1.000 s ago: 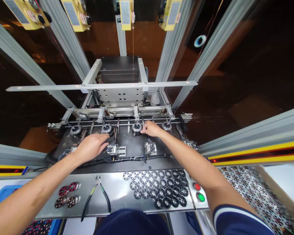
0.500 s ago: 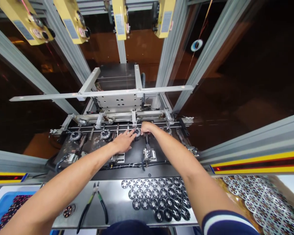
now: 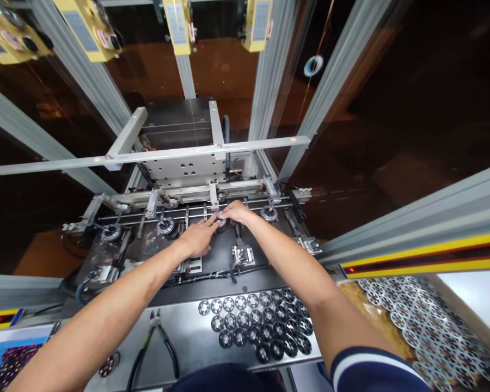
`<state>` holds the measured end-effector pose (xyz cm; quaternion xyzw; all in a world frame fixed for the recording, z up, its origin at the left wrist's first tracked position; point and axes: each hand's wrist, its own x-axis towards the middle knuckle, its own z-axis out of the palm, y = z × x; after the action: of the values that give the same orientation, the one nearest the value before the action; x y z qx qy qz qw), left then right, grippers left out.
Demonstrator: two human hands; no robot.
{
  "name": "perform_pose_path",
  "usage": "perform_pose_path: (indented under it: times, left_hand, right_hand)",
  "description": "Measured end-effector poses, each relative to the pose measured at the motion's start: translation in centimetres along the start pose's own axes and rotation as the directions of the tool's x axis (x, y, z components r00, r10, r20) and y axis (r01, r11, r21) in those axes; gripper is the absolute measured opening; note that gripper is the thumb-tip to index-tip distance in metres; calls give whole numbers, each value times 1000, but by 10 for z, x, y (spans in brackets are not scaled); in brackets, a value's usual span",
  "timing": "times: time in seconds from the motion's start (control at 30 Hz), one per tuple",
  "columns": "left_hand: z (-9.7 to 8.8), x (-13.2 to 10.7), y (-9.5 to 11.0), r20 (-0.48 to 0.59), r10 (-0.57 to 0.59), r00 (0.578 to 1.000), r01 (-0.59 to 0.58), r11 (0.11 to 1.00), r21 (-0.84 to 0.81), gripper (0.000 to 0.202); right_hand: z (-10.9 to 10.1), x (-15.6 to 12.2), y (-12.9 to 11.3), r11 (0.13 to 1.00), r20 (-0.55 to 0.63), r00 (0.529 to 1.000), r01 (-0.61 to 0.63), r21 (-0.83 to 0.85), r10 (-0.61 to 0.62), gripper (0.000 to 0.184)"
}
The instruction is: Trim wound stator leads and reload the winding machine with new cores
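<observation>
On a dark machine bed [image 3: 222, 258], the third round part [image 3: 221, 227] from the left is sitting between hands: the left hand [image 3: 199, 237] is reaching open-fingered, the right hand [image 3: 236, 211] is curling, its grip unclear.

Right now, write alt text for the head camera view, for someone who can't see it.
A person's left hand and right hand meet at one of four round parts set in a row on a black machine bed, partly hiding it. Nearer the camera, pliers lie spread open on a metal shelf, left of rows of round pieces.
</observation>
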<state>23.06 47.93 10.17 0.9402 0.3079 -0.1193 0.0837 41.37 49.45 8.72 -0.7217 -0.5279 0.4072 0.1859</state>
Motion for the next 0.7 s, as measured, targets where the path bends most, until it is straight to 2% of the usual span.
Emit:
perform_pose_path:
  times: [0.1, 0.17, 0.27, 0.37, 0.43, 0.5, 0.6, 0.7]
  left_hand:
    - [-4, -7, 4, -9, -1, 1000, 1, 1000, 4, 87]
    - [-13, -14, 9, -33, -2, 999, 3, 1000, 7, 81]
    - [-33, -18, 23, -98, 34, 995, -34, 999, 3, 59]
    - [-50, 0, 46, -158, 120, 980, -121, 993, -1, 45]
    - [-54, 23, 64, -167, 181, 969, -183, 983, 5, 46]
    - [-50, 48, 79, -148, 235, 961, -236, 972, 14, 56]
    - [-36, 78, 95, -104, 282, 954, -281, 959, 25, 74]
    - [-25, 92, 101, -72, 295, 953, -294, 956, 23, 83]
  right_hand:
    - [-4, -17, -6, 998, -60, 997, 40, -52, -43, 29]
    - [-15, -41, -3, 991, -98, 991, 77, -111, -88, 28]
    - [-45, -84, 18, 972, -139, 983, 84, -217, -116, 24]
    - [-88, -113, 49, 951, -199, 980, -34, -306, -29, 19]
    - [-111, -116, 66, 934, -231, 972, -109, -341, 29, 20]
    - [-123, -107, 76, 924, -216, 975, -124, -362, 46, 23]
    - [-122, -88, 81, 923, -145, 989, -88, -375, 36, 26]
    - [-115, -76, 85, 917, -115, 991, -102, -385, 62, 28]
